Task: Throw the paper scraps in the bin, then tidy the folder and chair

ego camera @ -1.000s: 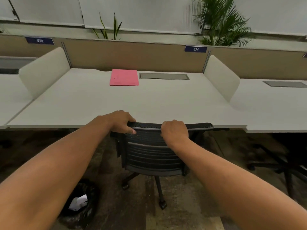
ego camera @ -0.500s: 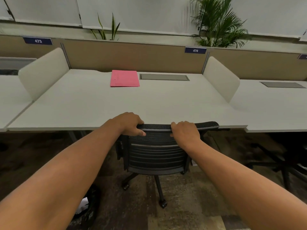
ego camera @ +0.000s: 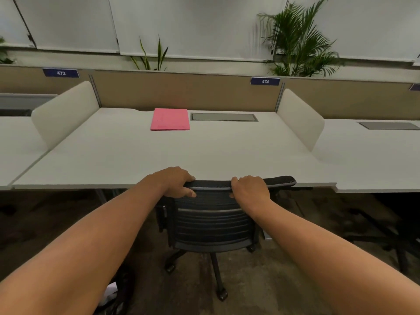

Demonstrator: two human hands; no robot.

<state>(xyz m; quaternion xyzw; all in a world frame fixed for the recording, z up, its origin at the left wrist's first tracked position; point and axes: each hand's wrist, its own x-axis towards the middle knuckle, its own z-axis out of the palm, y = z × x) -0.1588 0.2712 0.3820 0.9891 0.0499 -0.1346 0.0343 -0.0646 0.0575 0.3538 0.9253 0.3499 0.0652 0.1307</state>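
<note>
A person is gripping the top of a black mesh office chair (ego camera: 213, 221) with both hands at desk 474; the left hand (ego camera: 176, 183) is curling over the left end of the backrest's upper edge, fingers over the far side and thumb pressing the near face, while the right hand (ego camera: 250, 189) is wrapping the same edge nearer the middle, closed firmly around it; the paired hold looks chosen to steer the wheeled base straight rather than let it swivel. The chair's back is standing at the front edge of the pale desk (ego camera: 127, 160), its seat apparently going under the top, which suggests the pushing-in step is nearly complete; how far under the seat is reaching cannot be told, since the backrest is hiding it. The pink folder (ego camera: 170, 119) is lying flat and square at the back of the desk, just beside the grey cable hatch (ego camera: 223, 117), looking already tidied. At the lower left, a black bin bag (ego camera: 122, 289) is sitting on the floor by the left forearm, with white paper (ego camera: 110, 292) showing inside; no scraps are showing on the desk.
</note>
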